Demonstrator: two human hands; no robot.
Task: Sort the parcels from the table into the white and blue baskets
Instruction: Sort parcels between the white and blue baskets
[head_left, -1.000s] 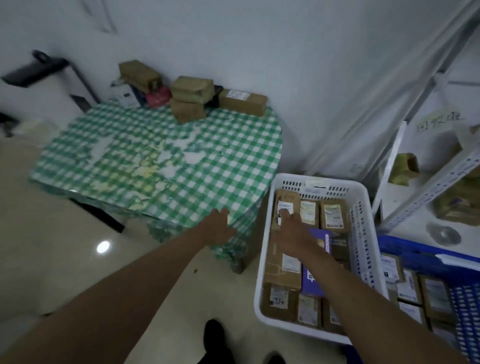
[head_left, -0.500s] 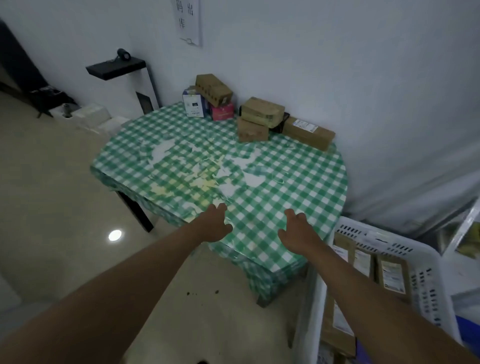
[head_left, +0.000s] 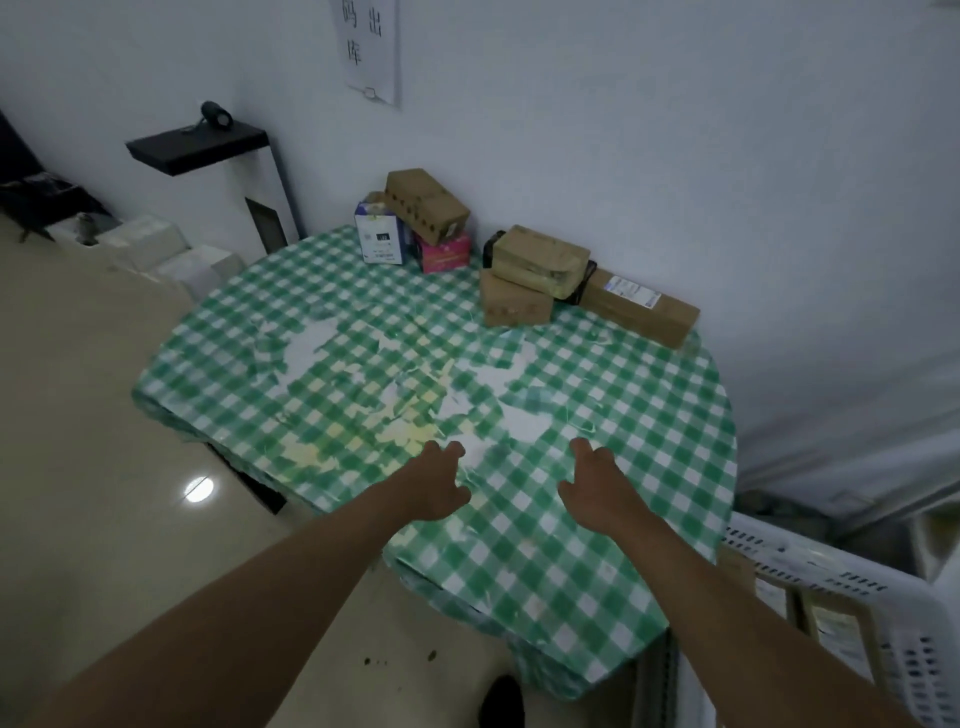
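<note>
Left hand (head_left: 435, 486) and right hand (head_left: 597, 486) empty, fingers loose, over table (head_left: 649, 467). Parcels (head_left: 537, 270) at table's far edge by wall. Probably stiff, light boxes; best held by sides.

Right hand (head_left: 597, 486) left white basket (head_left: 810, 564), now empty over table (head_left: 623, 395) beside left hand (head_left: 436, 483)

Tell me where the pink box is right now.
In the head view, the pink box sits at the table's far edge by the wall, beside the white-and-blue box, under a tilted brown carton.
</note>
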